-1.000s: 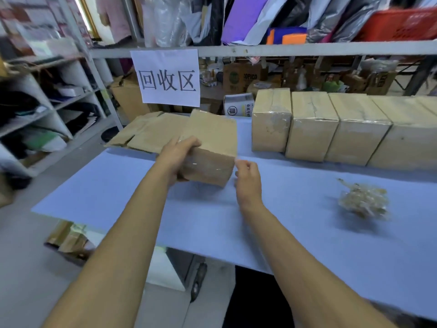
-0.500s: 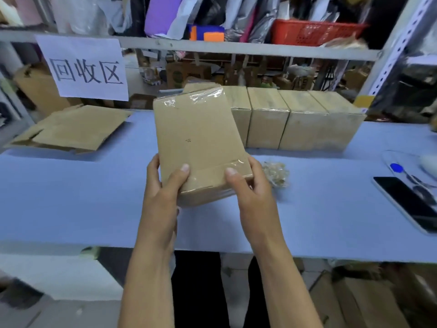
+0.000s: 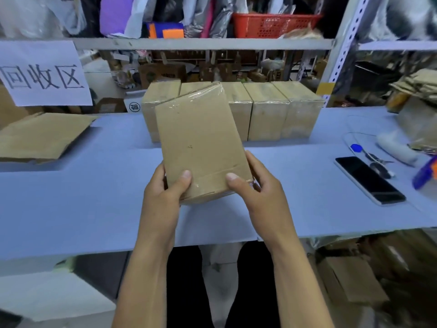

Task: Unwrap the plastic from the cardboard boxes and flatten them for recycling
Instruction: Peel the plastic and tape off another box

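Cardboard box (image 3: 201, 147), film-wrapped, was held above the near edge of the table (image 3: 94, 209), tilted away from me, in front of the row of wrapped boxes (image 3: 267, 114). Looked light and stiff to me; the film was glossy, so probably slippery, with wrinkled slack at the top corner. I'd start the tear there or at the bottom seam. Left hand (image 3: 163, 197) gripped the lower left corner, thumb on the front face, fingers behind. Right hand (image 3: 257, 197) held the lower right corner the same way. Both grips were narrow, closed on the box. Flattened cardboard (image 3: 42, 136) lay at far left, a phone (image 3: 369, 179) at right.
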